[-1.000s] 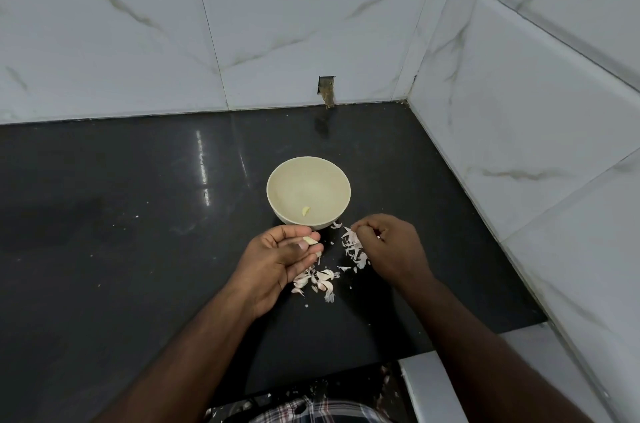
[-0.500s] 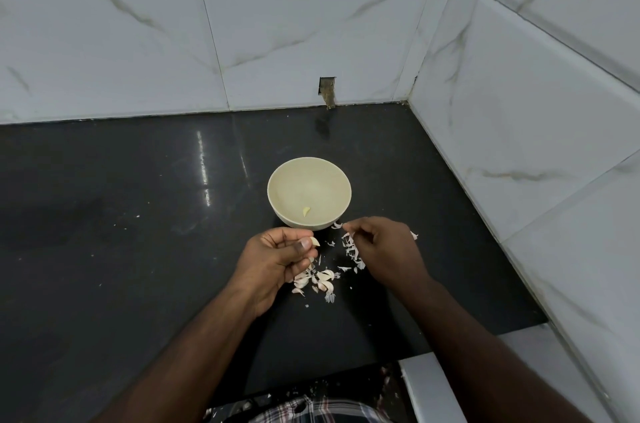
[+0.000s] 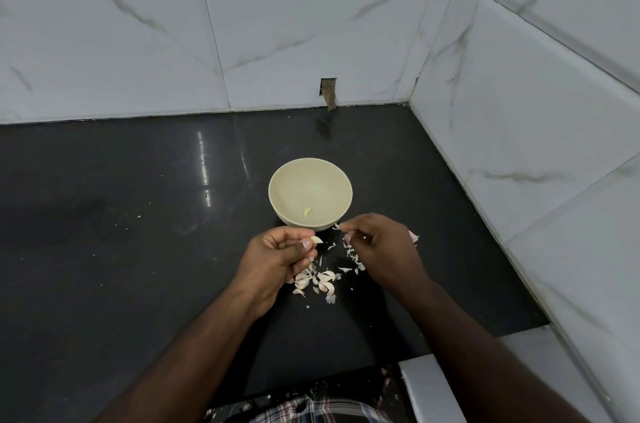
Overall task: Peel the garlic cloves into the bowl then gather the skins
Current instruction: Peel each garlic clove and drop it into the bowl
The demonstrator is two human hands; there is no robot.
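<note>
Pinching a peeled garlic clove (image 3: 317, 240) between thumb and fingertips, the left hand (image 3: 277, 258) hovers just in front of the bowl (image 3: 341, 211), its fingers curled toward the palm and the clove's tip protruding to the right.

Head view, task items: the bowl is cream-coloured, stands upright on the black countertop (image 3: 121, 249) and contains one peeled clove (image 3: 307, 212) lying near its front inner wall. The right hand (image 3: 384, 249) is positioned just right of the bowl's front edge, fingers curled, with thumb and forefinger pinching a small scrap of garlic skin (image 3: 337, 226). The two hands are near each other but apart.

Below and between the hands, a cluster of unpeeled cloves and skins (image 3: 317, 280) lies on the countertop, partly covered by the left hand. A scattered line of loose skin flakes (image 3: 351, 254) runs along the left side of the right hand. One pinkish skin piece (image 3: 414, 237) protrudes from behind the right hand on its right side.

Head view, surroundings: white marble-pattern wall tiles (image 3: 311, 24) enclose the countertop at the rear and right. A small rectangular cut-out (image 3: 328, 91) sits in the rear wall at countertop level. Checked fabric (image 3: 311, 410) is visible at the lower frame edge.
</note>
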